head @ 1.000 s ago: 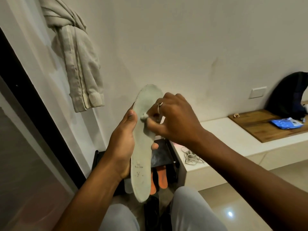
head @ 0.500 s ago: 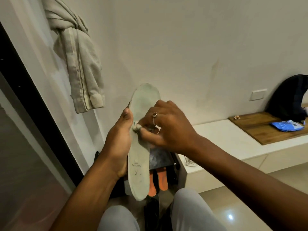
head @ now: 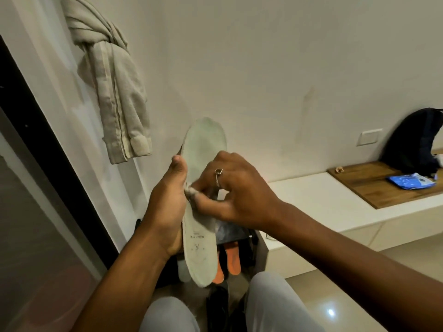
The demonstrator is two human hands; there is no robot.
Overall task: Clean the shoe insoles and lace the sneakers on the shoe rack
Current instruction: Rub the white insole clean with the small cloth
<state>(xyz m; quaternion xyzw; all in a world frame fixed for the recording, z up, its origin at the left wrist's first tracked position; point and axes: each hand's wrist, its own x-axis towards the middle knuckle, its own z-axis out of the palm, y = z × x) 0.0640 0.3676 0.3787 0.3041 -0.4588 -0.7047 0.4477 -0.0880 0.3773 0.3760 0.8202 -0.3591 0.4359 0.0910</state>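
My left hand (head: 165,207) grips the pale insole (head: 203,144) at its 9 o'clock edge, toe at 12; my right hand (head: 236,197) pinches a white wad (head: 191,190) against it. Light, bendy, I judge: brace it mid-length.

Head-worn wide view faces forward and down, close on insole (head: 197,255)

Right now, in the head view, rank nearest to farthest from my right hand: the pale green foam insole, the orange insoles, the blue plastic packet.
1. Pale green insole, touching the right hand.
2. Orange insoles, below it.
3. Blue packet, far right on the wooden board.
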